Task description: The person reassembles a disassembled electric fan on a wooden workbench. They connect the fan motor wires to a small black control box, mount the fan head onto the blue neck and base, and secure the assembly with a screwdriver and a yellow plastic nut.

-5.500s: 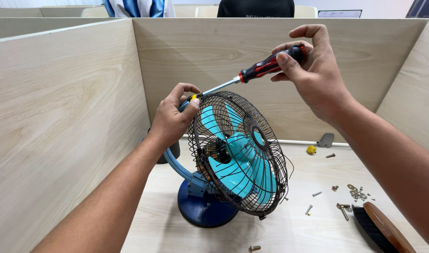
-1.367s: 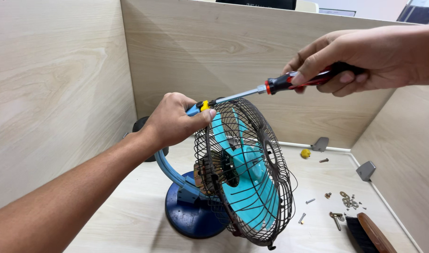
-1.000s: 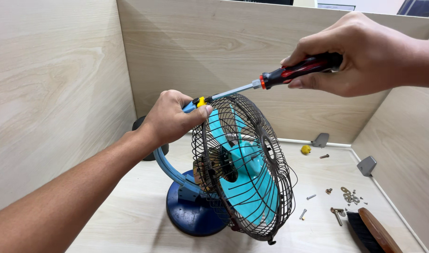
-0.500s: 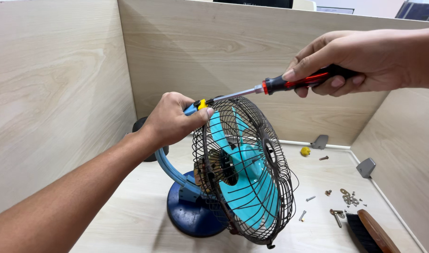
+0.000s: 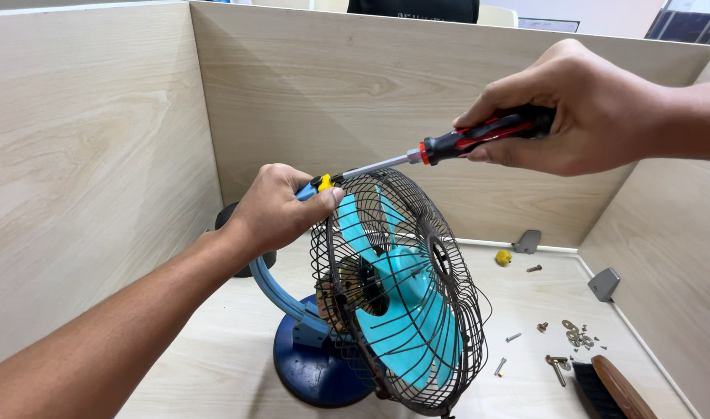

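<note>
The screwdriver [image 5: 456,143] tip is hidden behind the left hand [image 5: 281,209], whose fingers wrap the fan [image 5: 401,299] cage's top rim; the right hand [image 5: 587,109] clasps the red-black handle; the fan stands on the surface [image 5: 215,365].

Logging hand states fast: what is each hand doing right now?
Left hand: closed, gripping the top of the fan by its wire guard.
Right hand: closed on the screwdriver, tip at the fan's top.

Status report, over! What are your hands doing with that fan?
Left hand gripping top of the fan cage. Right hand holding screwdriver, tip at the yellow piece on the rim. Loose screws on desk, nothing blocking.
</note>
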